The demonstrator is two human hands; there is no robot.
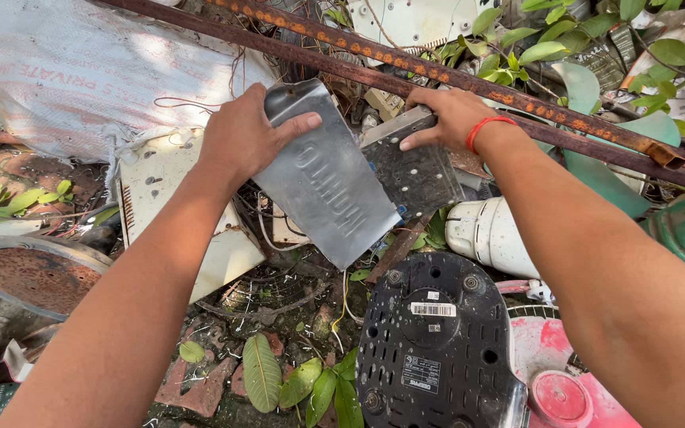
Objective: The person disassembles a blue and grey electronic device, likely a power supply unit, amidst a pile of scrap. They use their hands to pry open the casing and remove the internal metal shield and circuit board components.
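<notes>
My left hand (244, 136) grips the top edge of a bent silver sheet-metal cover (328, 190) with embossed lettering, thumb laid across its face. My right hand (445, 116), with a red band on the wrist, holds the top of a grey perforated metal chassis (418, 174) next to the cover. The two metal parts touch along one edge and are held tilted over a scrap pile. Small bits of circuitry show where they meet.
Rusty angle-iron bars (406, 67) cross behind my hands. Below lie a black round appliance base (436, 341), a white plastic housing (491, 234), pink plastic parts (556, 388), a cream panel (170, 198), a rusty disc (33, 273), a white woven sack (81, 71) and green leaves.
</notes>
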